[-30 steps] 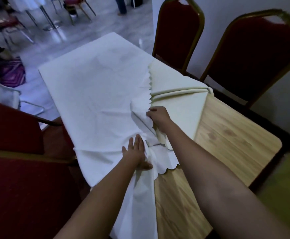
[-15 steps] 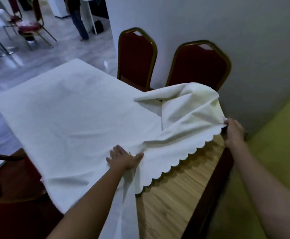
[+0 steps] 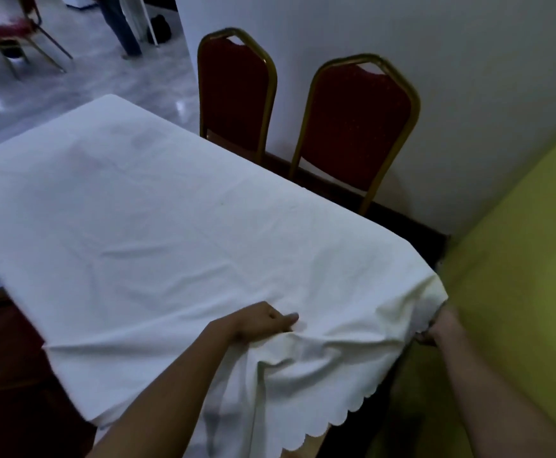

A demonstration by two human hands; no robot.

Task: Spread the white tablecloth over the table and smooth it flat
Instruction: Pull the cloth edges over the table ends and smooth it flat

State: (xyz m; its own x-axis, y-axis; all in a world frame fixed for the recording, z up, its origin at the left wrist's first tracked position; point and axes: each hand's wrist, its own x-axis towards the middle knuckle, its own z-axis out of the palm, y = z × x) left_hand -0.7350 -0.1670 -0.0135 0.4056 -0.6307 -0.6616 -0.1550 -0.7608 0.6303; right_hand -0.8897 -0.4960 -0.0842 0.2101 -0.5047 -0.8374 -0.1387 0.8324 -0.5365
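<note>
So right now the white scalloped-edge cotton tablecloth [image 3: 177, 233] covers pretty much the whole desk, filling the middle and left of the frame. My left hand [image 3: 260, 323] is bunched into the cloth at lower centre, fingers [image 3: 288, 317] clenched on a fold. My right hand [image 3: 442, 327] at the lower right has its fingers pinched on the corner hem, pulling it down over the desk's edge. I'd say the spreading is nearly done and smoothing is what's left: there's a ridge of wrinkles between my hands, so next I'd let go and sweep flat palms outward. Two red gold-framed chairs [image 3: 357, 127] sit at upper centre. No labels or writing anywhere I can read.
</note>
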